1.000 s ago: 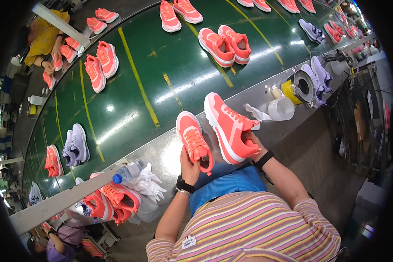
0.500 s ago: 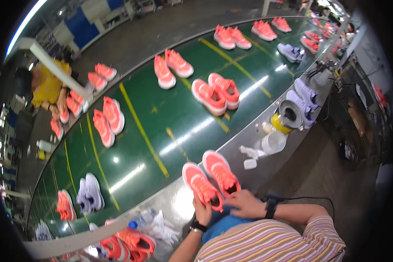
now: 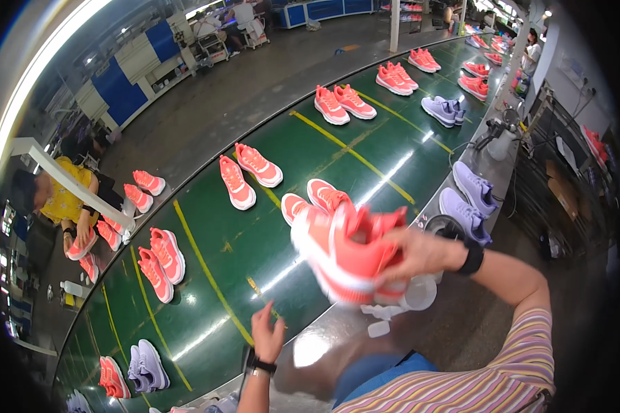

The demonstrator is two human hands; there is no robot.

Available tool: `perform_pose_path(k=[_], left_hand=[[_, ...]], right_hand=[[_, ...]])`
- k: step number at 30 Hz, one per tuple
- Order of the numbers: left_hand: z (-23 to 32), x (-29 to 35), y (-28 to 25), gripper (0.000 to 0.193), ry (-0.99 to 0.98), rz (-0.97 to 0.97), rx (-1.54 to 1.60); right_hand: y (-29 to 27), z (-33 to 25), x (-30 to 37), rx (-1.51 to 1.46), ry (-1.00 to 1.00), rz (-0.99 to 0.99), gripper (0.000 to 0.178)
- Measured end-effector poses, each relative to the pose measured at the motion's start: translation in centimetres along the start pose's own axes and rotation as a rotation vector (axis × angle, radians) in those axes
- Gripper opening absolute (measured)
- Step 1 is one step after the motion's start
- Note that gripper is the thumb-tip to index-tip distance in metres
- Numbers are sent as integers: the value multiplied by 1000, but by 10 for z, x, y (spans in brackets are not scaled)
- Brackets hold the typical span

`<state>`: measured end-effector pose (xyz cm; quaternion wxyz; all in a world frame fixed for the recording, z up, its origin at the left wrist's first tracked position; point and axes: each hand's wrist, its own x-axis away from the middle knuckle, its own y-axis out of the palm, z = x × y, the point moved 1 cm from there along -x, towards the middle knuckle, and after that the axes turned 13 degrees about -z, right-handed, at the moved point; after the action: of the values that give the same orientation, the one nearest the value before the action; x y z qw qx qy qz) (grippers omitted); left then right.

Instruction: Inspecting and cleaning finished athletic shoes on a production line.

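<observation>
My right hand [image 3: 420,253] is closed on the heel end of a pair of coral sneakers [image 3: 341,258] with white soles, lifted over the near edge of the green conveyor belt [image 3: 210,265]. The pair is smeared by motion, toes pointing left. My left hand [image 3: 267,335] is raised at the belt's near edge, holding nothing, its fingers apart. Just behind the lifted sneakers another coral pair [image 3: 324,193] rests on the belt, partly hidden. Farther left and back, more coral sneakers [image 3: 235,182] stand in pairs.
Lavender sneakers [image 3: 470,189], a dark round tin [image 3: 445,226] and a clear plastic tub [image 3: 420,292] sit on the metal ledge [image 3: 311,347] at right. A person in yellow [image 3: 65,196] handles coral sneakers across the belt. A white post [image 3: 72,179] rises there.
The coral pair has gone from in front of my body, with both hands at it, up and over the belt in my right hand. My left hand has let go and moved left.
</observation>
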<state>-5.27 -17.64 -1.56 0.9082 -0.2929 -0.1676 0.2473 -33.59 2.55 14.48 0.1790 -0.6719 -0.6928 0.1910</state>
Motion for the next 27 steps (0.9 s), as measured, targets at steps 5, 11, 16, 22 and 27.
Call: perform_pose_path(k=[5,11,16,22,27], left_hand=[[88,-153,65,63,238,-185,-525],[99,-248,132,67,-11,-546,-670],[94,-242,114,46,108,-359,-552],[81,-83,42,37,192,-379,-678],[76,70,22,38,57,-338,-674]], right_hand=[[-118,125,-27,606,304,57,52],[-144,225,-26,625,418,33,50],[-139,255,-20,624,346,-10,46],[-93,277,-55,617,275,-56,41],[-60,236,-73,792,433,-369,50]])
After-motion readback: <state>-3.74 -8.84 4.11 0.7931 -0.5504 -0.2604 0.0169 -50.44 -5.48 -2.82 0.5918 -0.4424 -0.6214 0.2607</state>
